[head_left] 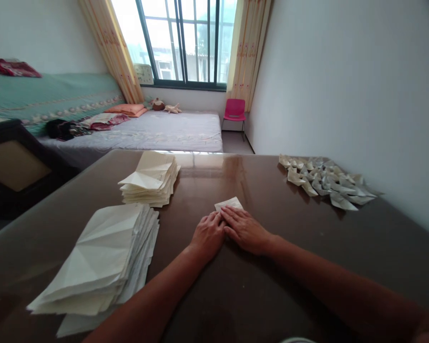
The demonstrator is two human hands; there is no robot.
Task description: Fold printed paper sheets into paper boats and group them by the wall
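Observation:
A small folded paper (230, 203) lies on the brown table, mostly covered by both hands. My left hand (208, 234) has its fingers curled at the paper's near left edge. My right hand (246, 229) reaches over its near right part, fingers close together and holding it down on the tabletop. The fingertips of the two hands meet, so the lower part of the paper and its folds are hidden. To the left rest a stack of creased white sheets (100, 243) and, farther back, a stack of creased cream sheets (150, 174).
Several folded paper boats (321, 178) sit in a cluster at the table's far right, near the white wall (343, 85). Beyond the glossy table (214, 176) stand a bed (178, 128) and a pink chair (235, 110). A dark wooden piece of furniture (17, 152) is at left.

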